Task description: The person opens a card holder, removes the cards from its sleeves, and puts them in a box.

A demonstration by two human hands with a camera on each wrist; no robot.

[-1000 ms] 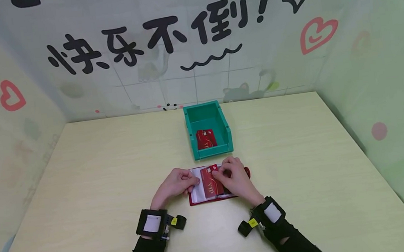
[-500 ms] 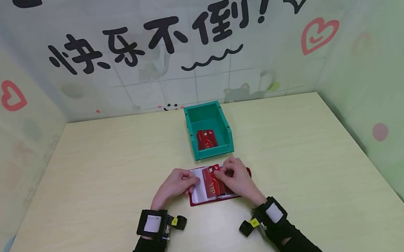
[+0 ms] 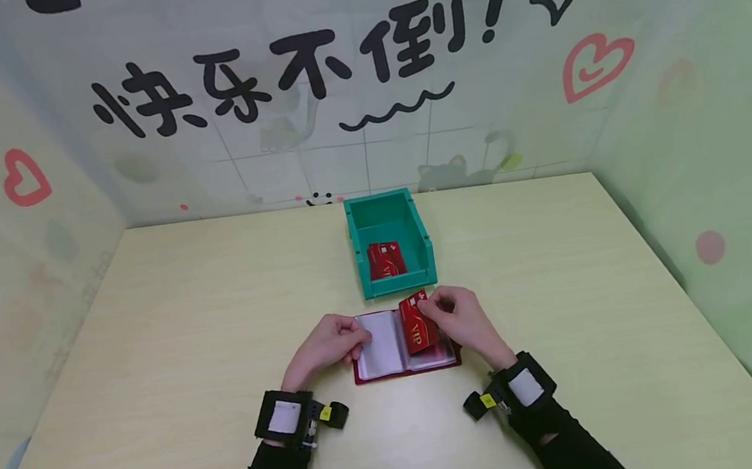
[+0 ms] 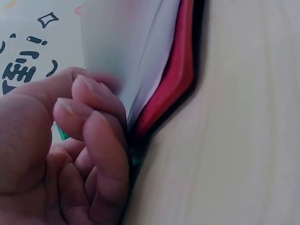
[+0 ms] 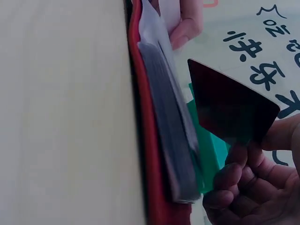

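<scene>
A red card holder with clear plastic pages lies spread on the table. At its left side, my left hand pinches the edge of a clear page. My right hand pinches a red VIP card by its right edge, over the holder's right half. From the right wrist view, the card's dark back shows, raised and apart from the thick stack of pages. Part of a red card under the clear right page is visible below the held card.
A teal bin stands just beyond the card holder, with red VIP cards lying inside near its front wall. The pale wooden table reaches a printed backdrop behind and at both sides.
My right hand has moved right with the red card, from over the middle of the holder to over its right half, uncovering the left page. My left hand stays in place.
</scene>
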